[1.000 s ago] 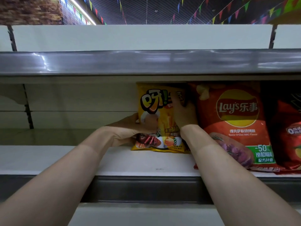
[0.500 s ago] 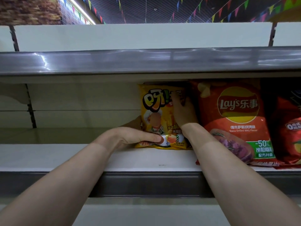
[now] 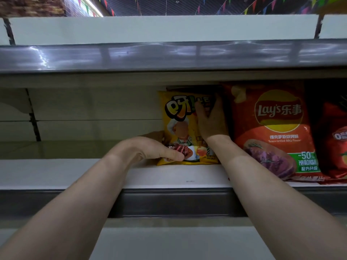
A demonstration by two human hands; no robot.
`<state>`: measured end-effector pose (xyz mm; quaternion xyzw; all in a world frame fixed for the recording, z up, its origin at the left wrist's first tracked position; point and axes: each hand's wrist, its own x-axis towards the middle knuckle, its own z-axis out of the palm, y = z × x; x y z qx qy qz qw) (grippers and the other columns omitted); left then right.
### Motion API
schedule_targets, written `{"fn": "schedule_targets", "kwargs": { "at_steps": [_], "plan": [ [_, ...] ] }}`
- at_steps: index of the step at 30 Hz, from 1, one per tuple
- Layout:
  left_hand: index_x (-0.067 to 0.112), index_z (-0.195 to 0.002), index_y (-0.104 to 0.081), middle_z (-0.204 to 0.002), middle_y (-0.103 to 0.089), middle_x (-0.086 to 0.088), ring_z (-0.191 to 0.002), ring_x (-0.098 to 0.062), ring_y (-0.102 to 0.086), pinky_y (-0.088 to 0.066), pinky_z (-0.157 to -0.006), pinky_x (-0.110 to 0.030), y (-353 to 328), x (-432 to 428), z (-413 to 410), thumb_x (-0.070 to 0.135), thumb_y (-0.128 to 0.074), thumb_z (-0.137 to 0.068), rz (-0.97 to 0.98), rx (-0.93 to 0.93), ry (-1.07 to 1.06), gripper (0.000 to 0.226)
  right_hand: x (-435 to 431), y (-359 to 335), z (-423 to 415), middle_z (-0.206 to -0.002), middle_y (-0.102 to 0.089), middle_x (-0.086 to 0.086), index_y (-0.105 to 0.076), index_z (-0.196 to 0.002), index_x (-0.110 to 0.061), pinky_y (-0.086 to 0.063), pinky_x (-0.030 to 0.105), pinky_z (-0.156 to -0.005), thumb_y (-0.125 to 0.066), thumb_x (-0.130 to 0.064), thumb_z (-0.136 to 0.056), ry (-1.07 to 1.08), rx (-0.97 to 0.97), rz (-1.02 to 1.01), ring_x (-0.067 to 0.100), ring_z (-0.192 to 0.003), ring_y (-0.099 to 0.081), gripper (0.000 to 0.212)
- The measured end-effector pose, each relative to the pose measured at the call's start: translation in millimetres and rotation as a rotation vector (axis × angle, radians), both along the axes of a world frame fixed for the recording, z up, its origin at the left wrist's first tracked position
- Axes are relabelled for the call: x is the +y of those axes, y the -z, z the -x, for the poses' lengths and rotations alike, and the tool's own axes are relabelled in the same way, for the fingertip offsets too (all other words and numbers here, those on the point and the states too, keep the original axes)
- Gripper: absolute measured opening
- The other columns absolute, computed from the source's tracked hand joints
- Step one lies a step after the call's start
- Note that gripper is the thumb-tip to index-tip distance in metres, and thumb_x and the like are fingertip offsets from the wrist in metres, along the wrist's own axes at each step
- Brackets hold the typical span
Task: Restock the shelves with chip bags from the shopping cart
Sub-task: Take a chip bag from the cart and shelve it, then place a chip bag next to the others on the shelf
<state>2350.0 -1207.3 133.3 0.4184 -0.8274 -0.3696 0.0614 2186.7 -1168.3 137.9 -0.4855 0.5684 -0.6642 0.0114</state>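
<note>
A small yellow chip bag (image 3: 180,124) stands upright on the white shelf board (image 3: 75,173), just left of a large red Lay's bag (image 3: 270,132). My left hand (image 3: 150,150) holds the yellow bag's lower left corner, thumb across the front, fingers behind it. My right hand (image 3: 210,122) grips the bag's upper right edge, between it and the Lay's bag. The shopping cart is out of view.
Another red bag (image 3: 336,143) stands at the far right, cut off by the frame. The shelf left of the yellow bag is bare. A grey price rail (image 3: 169,201) runs along the shelf's front; the upper shelf's rail (image 3: 169,55) overhangs closely above the bags.
My left hand slid from the bag's middle left down to its bottom corner. The yellow bag now stands straighter and further back. My right hand stayed at the upper right edge.
</note>
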Motion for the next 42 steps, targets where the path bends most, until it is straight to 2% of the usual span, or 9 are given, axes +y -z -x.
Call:
{"fn": "schedule_targets", "kwargs": {
  "at_steps": [3, 7, 13, 15, 20, 27, 34, 38, 42],
  "plan": [
    [0.029, -0.142, -0.043, -0.146, -0.044, 0.007, -0.135, -0.014, -0.039, -0.022, -0.118, -0.037, 2.4, -3.6, -1.4, 0.073, -0.084, -0.027, 0.002, 0.015, 0.002, 0.13, -0.2, 0.1, -0.7, -0.159, -0.024, 0.006, -0.015, -0.154, -0.014, -0.025, 0.028, -0.111, -0.05, -0.028, -0.1, 0.011, -0.008, 0.006, 0.022, -0.144, -0.026, 0.066],
    [0.028, -0.135, -0.051, -0.135, -0.055, 0.011, -0.123, -0.007, -0.049, -0.028, -0.112, -0.026, -3.3, -0.4, -4.5, 0.062, -0.07, -0.07, -0.046, 0.054, 0.049, 0.076, 0.7, -0.3, 1.5, -0.158, -0.024, 0.006, -0.016, -0.154, -0.012, -0.023, 0.023, -0.109, -0.049, -0.025, -0.101, 0.01, -0.042, 0.019, 0.021, -0.144, -0.025, 0.064],
    [0.024, -0.117, -0.06, -0.114, -0.064, 0.008, -0.102, -0.005, -0.057, -0.043, -0.076, -0.011, -6.0, 3.4, -6.0, 0.044, -0.054, -0.093, -0.024, 0.074, -0.014, 0.032, 0.7, -2.0, 0.2, -0.157, -0.026, 0.007, -0.02, -0.153, -0.01, -0.023, 0.02, -0.107, -0.052, -0.025, -0.1, 0.009, -0.05, 0.053, 0.02, -0.144, -0.025, 0.064],
    [0.026, -0.105, -0.061, -0.113, -0.065, 0.006, -0.103, -0.008, -0.059, -0.044, -0.079, -0.011, -7.0, 7.2, -6.2, 0.042, -0.053, -0.094, -0.045, 0.101, -0.032, 0.021, 1.2, -2.8, 0.2, -0.156, -0.028, 0.007, -0.021, -0.153, -0.01, -0.023, 0.018, -0.105, -0.052, -0.025, -0.099, 0.004, -0.056, 0.062, 0.02, -0.143, -0.027, 0.064],
    [0.023, -0.11, -0.063, -0.114, -0.069, -0.007, -0.11, -0.022, -0.063, -0.049, -0.099, -0.034, -2.7, 6.1, -5.8, 0.049, -0.06, -0.086, -0.05, 0.248, -0.083, 0.035, 0.9, -1.4, 2.9, -0.157, -0.026, 0.006, -0.019, -0.152, -0.01, -0.019, 0.008, -0.095, -0.051, -0.023, -0.1, -0.003, -0.04, 0.057, 0.019, -0.143, -0.025, 0.063],
    [0.021, -0.114, -0.063, -0.108, -0.072, -0.006, -0.099, -0.023, -0.069, -0.055, -0.091, -0.035, -0.2, 3.1, -3.6, 0.043, -0.066, -0.087, 0.022, 0.322, -0.112, 0.036, 2.4, -1.4, -0.1, -0.159, -0.024, 0.004, -0.017, -0.154, -0.016, -0.023, 0.025, -0.108, -0.045, -0.032, -0.102, 0.04, 0.049, -0.039, 0.021, -0.144, -0.025, 0.061],
    [0.032, -0.131, -0.046, -0.114, -0.063, 0.001, -0.092, -0.014, -0.064, -0.054, -0.079, -0.031, -0.7, 5.3, 3.8, 0.075, -0.059, -0.074, 0.217, 0.411, -0.218, 0.073, 6.3, -5.0, -6.8, -0.153, -0.027, 0.016, -0.037, -0.146, -0.012, -0.029, 0.035, -0.108, -0.045, -0.024, -0.101, 0.274, 0.413, -0.043, 0.033, -0.138, -0.03, 0.048],
    [0.029, -0.141, -0.034, -0.099, -0.062, 0.003, -0.078, -0.006, -0.062, -0.05, -0.064, -0.015, 1.6, 2.4, 9.3, 0.056, -0.064, -0.083, 0.341, 0.577, -0.256, 0.071, 4.3, -4.8, -15.5, -0.144, -0.042, 0.019, -0.054, -0.133, -0.008, -0.031, 0.046, -0.106, -0.038, -0.028, -0.095, 0.307, 0.691, -0.085, 0.038, -0.131, -0.039, 0.046],
    [0.027, -0.138, -0.037, -0.088, -0.061, 0.004, -0.067, 0.0, -0.06, -0.042, -0.047, -0.004, 3.5, 3.9, 12.3, 0.044, -0.067, -0.087, 0.363, 0.621, -0.247, 0.061, 3.3, -3.2, -14.5, -0.142, -0.043, 0.02, -0.052, -0.135, -0.008, -0.027, 0.047, -0.108, -0.045, -0.024, -0.098, 0.311, 0.767, -0.185, 0.039, -0.133, -0.035, 0.041]
  ]
}}
